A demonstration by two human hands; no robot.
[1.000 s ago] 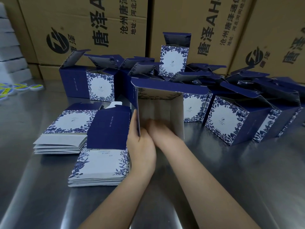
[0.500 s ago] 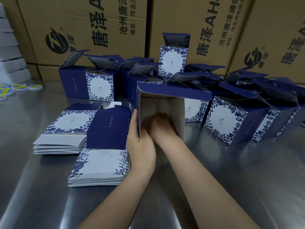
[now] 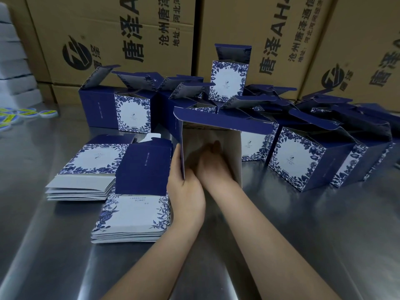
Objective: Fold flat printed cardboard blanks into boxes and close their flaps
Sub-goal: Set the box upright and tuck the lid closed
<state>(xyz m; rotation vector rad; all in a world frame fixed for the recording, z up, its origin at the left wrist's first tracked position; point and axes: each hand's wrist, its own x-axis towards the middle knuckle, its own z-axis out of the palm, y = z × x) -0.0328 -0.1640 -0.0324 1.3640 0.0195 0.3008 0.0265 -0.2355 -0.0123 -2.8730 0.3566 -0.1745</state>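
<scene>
From my remote seat, nothing large has moved: the brown shipping cartons (image 3: 108, 40) stand as a wall behind, and the steel table (image 3: 281, 234) carries the same crowd of finished boxes (image 3: 303, 156) with their lids up. The two stacks of flat blanks (image 3: 134, 211) at left look untouched. The change is in the box (image 3: 216, 122) being worked, which lies on its side just right of the stacks with its mouth towards me. It has shifted slightly as my left hand (image 3: 187, 191) keeps its clamp on the near edge of the left wall. My right hand (image 3: 212, 165), at the mouth a second ago, has gone deep inside. Its fingers are straight and together, holding nothing. I judge that it is seating the bottom flaps, which are hidden from me, so the lid remains to be closed
</scene>
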